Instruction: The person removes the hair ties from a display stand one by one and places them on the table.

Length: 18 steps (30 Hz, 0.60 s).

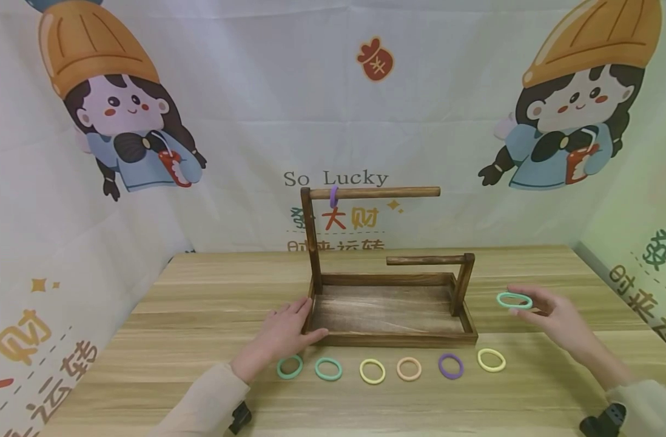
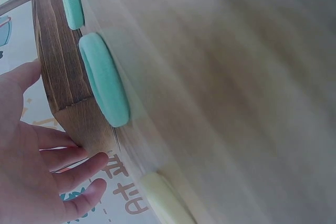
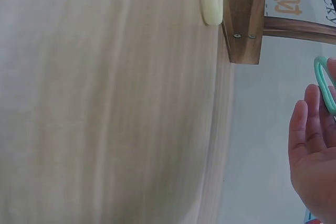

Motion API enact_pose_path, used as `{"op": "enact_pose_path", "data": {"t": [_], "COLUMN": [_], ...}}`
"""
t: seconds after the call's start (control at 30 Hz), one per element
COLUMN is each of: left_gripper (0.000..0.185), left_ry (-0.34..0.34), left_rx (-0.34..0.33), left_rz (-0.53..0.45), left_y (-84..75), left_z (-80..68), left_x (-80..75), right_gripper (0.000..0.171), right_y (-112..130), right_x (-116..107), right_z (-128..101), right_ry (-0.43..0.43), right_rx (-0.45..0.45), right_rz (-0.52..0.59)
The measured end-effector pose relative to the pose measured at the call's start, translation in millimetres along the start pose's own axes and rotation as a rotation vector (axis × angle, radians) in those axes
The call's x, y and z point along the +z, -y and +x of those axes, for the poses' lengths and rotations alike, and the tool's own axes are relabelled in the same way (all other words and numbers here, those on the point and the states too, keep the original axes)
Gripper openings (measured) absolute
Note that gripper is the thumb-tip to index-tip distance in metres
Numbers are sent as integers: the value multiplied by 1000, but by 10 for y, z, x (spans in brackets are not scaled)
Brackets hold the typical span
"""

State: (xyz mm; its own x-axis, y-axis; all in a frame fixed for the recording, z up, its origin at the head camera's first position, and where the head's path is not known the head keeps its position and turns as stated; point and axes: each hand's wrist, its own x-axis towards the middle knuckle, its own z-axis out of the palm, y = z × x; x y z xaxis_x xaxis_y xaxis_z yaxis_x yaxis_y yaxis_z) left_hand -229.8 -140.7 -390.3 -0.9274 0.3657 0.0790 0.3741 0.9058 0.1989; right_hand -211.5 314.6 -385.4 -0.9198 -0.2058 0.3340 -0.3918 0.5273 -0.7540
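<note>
A dark wooden rack (image 1: 395, 339) with a tray base stands mid-table. On its tall upper bar hangs a purple hair tie (image 1: 333, 197). My left hand (image 1: 282, 329) rests against the tray's left front corner, thumb at the front and fingers fairly straight along the end. To the right of the rack, my right hand (image 1: 554, 317) pinches a green hair tie (image 1: 514, 307) above the table. In the right wrist view this green hair tie (image 3: 322, 85) is partly cut off by the frame's edge. The shorter lower bar (image 1: 426, 260) carries no hair tie.
Before the tray lie several hair ties in a row: two green ones, the nearer-to-middle one (image 1: 329, 380) included, a yellow (image 1: 372, 382), an orange (image 1: 409, 379), a purple (image 1: 451, 377) and another yellow (image 1: 492, 370). A printed cloth (image 1: 267, 91) hangs behind the table.
</note>
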Motion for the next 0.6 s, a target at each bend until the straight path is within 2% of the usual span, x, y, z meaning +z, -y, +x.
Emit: {"op": "enact_pose_path", "data": {"t": [0.23, 0.43, 0.6], "left_gripper": [78, 84, 79], "left_ry": [4, -23, -13], "left_rx": [-3, 30, 18], "left_rz": [-4, -30, -30], "left_y": [-8, 36, 9], "left_z": [4, 10, 1], "left_x": [-13, 29, 2], "right_gripper": [40, 39, 39], "right_y": [-52, -67, -85], "right_x": [11, 6, -12], "right_z": [-92, -176, -246], "right_ry": [17, 28, 47], "right_rx": [24, 30, 21], "right_rz": [-9, -29, -34]}}
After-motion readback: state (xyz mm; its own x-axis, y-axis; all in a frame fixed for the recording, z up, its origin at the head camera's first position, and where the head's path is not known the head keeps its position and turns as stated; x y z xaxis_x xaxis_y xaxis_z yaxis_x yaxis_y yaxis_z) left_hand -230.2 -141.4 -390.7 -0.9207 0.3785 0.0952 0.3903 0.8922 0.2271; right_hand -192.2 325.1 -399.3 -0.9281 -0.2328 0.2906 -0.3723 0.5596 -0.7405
